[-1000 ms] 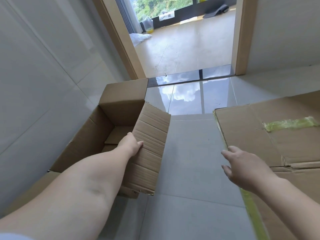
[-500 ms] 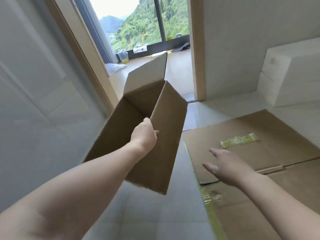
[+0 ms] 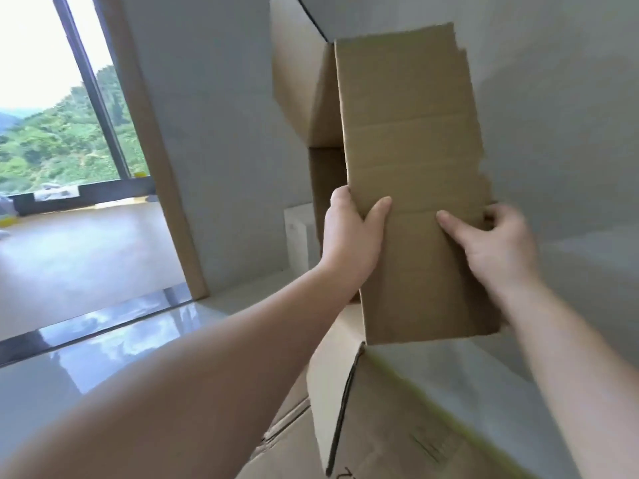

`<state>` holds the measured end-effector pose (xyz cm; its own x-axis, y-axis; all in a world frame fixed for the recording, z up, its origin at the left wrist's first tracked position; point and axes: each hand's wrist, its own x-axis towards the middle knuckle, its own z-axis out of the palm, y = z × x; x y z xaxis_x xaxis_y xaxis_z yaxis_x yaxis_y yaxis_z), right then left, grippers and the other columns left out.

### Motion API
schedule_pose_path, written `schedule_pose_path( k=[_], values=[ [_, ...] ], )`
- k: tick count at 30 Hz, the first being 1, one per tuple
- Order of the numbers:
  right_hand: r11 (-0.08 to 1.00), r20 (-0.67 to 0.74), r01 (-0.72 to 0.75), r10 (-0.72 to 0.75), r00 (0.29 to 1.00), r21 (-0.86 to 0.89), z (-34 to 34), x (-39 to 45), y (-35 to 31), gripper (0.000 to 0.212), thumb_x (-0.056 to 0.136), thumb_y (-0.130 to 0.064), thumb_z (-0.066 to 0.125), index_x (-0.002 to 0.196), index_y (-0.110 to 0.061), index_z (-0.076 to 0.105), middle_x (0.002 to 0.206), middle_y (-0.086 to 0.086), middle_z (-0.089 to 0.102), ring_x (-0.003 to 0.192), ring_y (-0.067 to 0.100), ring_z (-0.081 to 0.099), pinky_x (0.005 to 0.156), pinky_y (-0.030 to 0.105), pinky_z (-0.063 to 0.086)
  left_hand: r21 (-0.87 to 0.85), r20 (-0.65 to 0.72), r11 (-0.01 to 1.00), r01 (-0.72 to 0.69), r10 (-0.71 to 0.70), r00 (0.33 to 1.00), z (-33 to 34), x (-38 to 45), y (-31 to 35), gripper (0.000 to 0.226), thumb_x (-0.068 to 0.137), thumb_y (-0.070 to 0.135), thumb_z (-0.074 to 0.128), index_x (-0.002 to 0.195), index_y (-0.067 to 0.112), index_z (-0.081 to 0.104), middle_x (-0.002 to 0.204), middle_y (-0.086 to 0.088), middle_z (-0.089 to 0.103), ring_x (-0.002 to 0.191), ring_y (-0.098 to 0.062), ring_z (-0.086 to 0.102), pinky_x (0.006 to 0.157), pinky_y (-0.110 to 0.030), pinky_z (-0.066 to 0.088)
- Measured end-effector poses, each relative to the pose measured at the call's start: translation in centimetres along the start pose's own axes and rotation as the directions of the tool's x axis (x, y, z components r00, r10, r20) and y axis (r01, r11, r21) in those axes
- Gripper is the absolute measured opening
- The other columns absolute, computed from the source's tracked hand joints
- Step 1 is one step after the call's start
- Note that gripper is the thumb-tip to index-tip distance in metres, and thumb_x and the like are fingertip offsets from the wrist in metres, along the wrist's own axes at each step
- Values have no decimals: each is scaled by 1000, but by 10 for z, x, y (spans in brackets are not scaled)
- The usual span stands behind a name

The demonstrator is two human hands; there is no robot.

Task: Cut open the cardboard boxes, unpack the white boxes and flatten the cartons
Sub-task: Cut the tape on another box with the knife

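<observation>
An empty brown carton (image 3: 411, 140) is held up in the air in front of me, its flaps hanging open. My left hand (image 3: 352, 233) grips its left edge, thumb on the near face and fingers behind. My right hand (image 3: 498, 243) holds the right edge the same way, thumb lying across the near panel. Below, a flattened carton (image 3: 387, 426) with yellow-green tape lies on the floor. A white box (image 3: 299, 236) stands against the wall, partly hidden behind the carton and my left hand.
Grey wall runs behind the carton. To the left a wooden door frame (image 3: 162, 188) opens onto a room with a large window (image 3: 52, 98). Glossy grey floor tiles (image 3: 103, 347) stretch out at lower left.
The carton went from resting on the floor to raised up at the right. My right hand, open and free before, now holds its right edge. The view has swung right and upward.
</observation>
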<state>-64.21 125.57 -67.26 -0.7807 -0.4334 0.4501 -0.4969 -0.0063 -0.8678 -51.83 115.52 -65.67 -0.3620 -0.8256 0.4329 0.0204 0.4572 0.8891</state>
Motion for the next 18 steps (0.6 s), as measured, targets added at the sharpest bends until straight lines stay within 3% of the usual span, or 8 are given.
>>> schedule_pose_path(
  k=[3,5,8,10,12,13,16,18],
  values=[
    [968,9,201,-202,979,-151,-21,8,-19,39,76,-34,78,91,-4,57,96,6,60,84,24,55,66,26,36,59,43,997,39,-42,998,1,-3,-22,33,91,41,59,111,19,47,102,7,60,91,-11,61,70,-19,47],
    [925,134,318,-295,946,-206,-5,-6,-26,33,80,-30,74,81,-7,52,90,5,57,75,24,54,60,26,36,361,82,931,50,-85,993,-19,-4,-47,48,89,44,59,124,21,37,125,3,49,104,-15,56,80,-25,45],
    [859,420,422,-282,863,-290,47,-46,-15,30,90,-13,63,71,-17,39,75,-4,50,61,14,46,48,18,27,762,151,613,-209,145,978,-62,-7,-76,83,83,30,67,147,20,14,154,3,10,139,-23,23,114,-39,26],
    [806,551,457,-202,810,-377,78,-69,-4,31,88,2,52,71,-17,35,67,-2,44,59,19,45,44,21,24,807,314,399,-435,334,889,-86,-7,-93,90,76,18,73,148,18,19,155,-5,15,143,-24,10,120,-41,9],
    [762,609,470,-126,783,-446,94,-81,5,26,82,9,42,75,-15,35,65,0,38,63,23,43,44,23,19,795,510,203,-572,286,811,-104,-11,-113,89,73,20,76,147,22,26,154,-5,22,144,-22,8,119,-41,-1],
    [742,630,482,-104,770,-466,98,-85,8,25,81,10,39,79,-14,36,65,0,36,66,24,43,44,24,19,776,576,162,-610,211,789,-109,-16,-126,85,75,25,75,146,24,29,153,-2,25,144,-21,11,119,-40,-2],
    [772,708,439,19,706,-459,111,-107,18,20,86,1,44,83,-16,36,71,0,41,72,25,44,54,28,30,723,641,295,-625,52,766,-114,-36,-165,54,83,31,68,133,27,50,136,6,51,131,-16,40,114,-29,18],
    [787,787,427,117,606,-445,120,-124,27,14,89,-6,50,86,-15,40,83,6,51,79,29,51,63,29,34,723,642,338,-602,-10,766,-114,-44,-178,25,89,30,58,114,30,63,114,11,65,112,-16,55,102,-26,33]
  ],
)
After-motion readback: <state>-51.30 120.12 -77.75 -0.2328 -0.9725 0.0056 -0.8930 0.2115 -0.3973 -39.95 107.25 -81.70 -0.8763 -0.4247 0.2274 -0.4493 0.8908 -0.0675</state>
